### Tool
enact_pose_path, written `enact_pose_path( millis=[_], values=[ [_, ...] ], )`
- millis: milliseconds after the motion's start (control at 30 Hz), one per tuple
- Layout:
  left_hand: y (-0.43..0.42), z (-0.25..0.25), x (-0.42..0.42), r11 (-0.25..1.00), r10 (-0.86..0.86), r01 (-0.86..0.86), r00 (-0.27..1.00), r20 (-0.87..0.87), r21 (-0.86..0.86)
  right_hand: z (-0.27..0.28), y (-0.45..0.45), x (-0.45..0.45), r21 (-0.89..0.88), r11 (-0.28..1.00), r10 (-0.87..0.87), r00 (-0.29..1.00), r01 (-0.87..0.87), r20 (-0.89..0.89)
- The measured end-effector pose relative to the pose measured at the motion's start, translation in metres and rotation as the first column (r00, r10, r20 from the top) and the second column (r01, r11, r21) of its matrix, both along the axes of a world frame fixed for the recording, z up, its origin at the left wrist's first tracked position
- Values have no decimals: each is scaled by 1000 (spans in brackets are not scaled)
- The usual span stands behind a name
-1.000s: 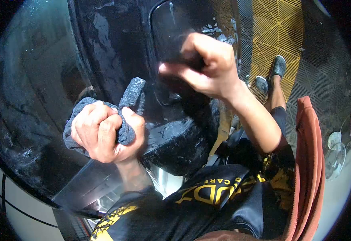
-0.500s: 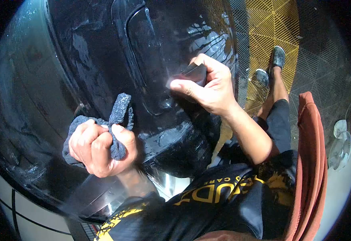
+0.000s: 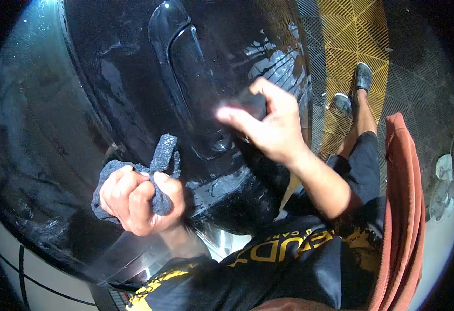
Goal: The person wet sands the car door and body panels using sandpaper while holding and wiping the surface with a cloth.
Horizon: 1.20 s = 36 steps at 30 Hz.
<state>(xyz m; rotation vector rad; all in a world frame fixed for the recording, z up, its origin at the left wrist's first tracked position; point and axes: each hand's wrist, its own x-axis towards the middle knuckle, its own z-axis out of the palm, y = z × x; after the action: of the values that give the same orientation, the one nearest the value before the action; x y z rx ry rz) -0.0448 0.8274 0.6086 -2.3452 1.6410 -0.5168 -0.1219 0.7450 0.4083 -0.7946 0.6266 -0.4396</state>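
My left hand (image 3: 141, 202) is closed round a dark grey towel (image 3: 166, 150), part of which sticks up above the thumb. It is over the lower left of a glossy black car panel (image 3: 133, 93), which is wet and streaked. Farther right, my right hand (image 3: 273, 122) pinches a thin, flat dark piece (image 3: 250, 103) between thumb and fingers. Its outline is hard to see against the black panel, and I cannot tell its exact kind. This hand is beside a raised, rounded moulding (image 3: 177, 78) on the panel.
Yellow floor tiles (image 3: 354, 31) and dark grid tiles (image 3: 416, 78) lie at the right, where my shoe (image 3: 363, 76) shows. A reddish-brown cloth (image 3: 404, 207) hangs over my shoulder. A round, clear object (image 3: 442, 199) is at the far right.
My left hand and the towel appear slightly lower and farther right, as the whole view shifts a little. The dark piece in my right hand looks more blurred and less distinct.
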Motion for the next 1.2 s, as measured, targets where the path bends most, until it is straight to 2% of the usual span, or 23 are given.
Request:
enact_pose_path(
  millis=[33, 67, 133, 200, 267, 333, 400, 500, 533, 600, 667, 733, 767, 800, 867, 900, 933, 1000, 1033, 1067, 1167, 1200],
  values=[
    [0, 1, 0, 1000, 7, -7, 1000, -4, 6, 0, 4, -8, -9, 999, 50, 999, -50, -17],
    [0, 0, 0, 1000, 15, -15, 1000, -6, 8, 3, 7, -6, 122, 992, 2, 1000, -5, 22],
    [0, -1, 0, 1000, 15, -15, 1000, -5, -1, -2, -8, 10, -67, 997, -48, 998, 46, -34],
    [-1, -2, -1, 1000, 24, -24, 1000, 16, -6, -4, -24, 32, -14, 997, -73, 997, 73, 3],
    [0, -2, 0, 1000, 14, -14, 1000, 14, -5, 2, -21, 26, -51, 997, -65, 997, 63, -39],
    [0, -2, 1, 1000, 2, -2, 1000, 9, -6, 8, -12, 19, 2, 992, -128, 992, 128, 20],
    [0, -2, 1, 1000, 14, -14, 1000, 4, -19, 4, -21, 28, 7, 995, -98, 995, 98, -11],
    [-1, -2, 1, 1000, 13, -13, 1000, 12, -16, -9, -52, 74, -196, 952, -244, 969, 235, -26],
    [0, -2, 0, 1000, 12, -12, 1000, 17, -7, -9, -54, 82, -3, 963, -267, 960, 268, 86],
    [1, -2, -1, 1000, 17, -17, 1000, 9, -14, -2, -49, 67, -141, 967, -218, 975, 210, -38],
    [-2, -4, 1, 999, 18, -18, 1000, 4, -31, 5, -40, 55, -81, 975, -208, 978, 206, -11],
    [-3, -2, 0, 1000, 27, -27, 1000, 8, -12, 1, -57, 67, -179, 971, -176, 980, 158, -88],
    [-3, -2, 0, 1000, 27, -26, 1000, 9, -4, -3, -59, 79, -136, 959, -256, 966, 249, -38],
    [-1, -1, -1, 999, 32, -32, 999, 12, -4, 0, -61, 80, -76, 970, -233, 972, 231, -18],
    [1, -2, 3, 1000, 3, -4, 1000, -20, -29, 15, -49, 71, -175, 951, -266, 963, 255, -43],
    [0, -2, 3, 999, -5, 4, 1000, -12, -35, 18, -45, 67, -96, 960, -263, 965, 263, 16],
    [-1, -3, 4, 999, -6, 5, 1000, -11, -37, 15, -50, 69, -98, 960, -263, 965, 264, 18],
    [-2, -2, 2, 1000, 3, -3, 1000, 10, -11, 6, -64, 76, -147, 968, -213, 976, 205, -38],
    [-3, -2, 1, 1000, 12, -11, 1000, 18, -10, 0, -64, 79, -53, 985, -160, 986, 162, 36],
    [-3, -1, 0, 1000, 12, -12, 1000, 20, -10, 2, -61, 74, -53, 985, -160, 986, 161, 38],
    [1, 1, 0, 999, 39, -39, 998, -58, -10, 10, -64, 64, -150, 987, -67, 997, 62, -28],
    [0, 0, 0, 999, 40, -40, 997, -65, -4, 8, -72, 67, -206, 974, -109, 993, 98, -45]
  ],
)
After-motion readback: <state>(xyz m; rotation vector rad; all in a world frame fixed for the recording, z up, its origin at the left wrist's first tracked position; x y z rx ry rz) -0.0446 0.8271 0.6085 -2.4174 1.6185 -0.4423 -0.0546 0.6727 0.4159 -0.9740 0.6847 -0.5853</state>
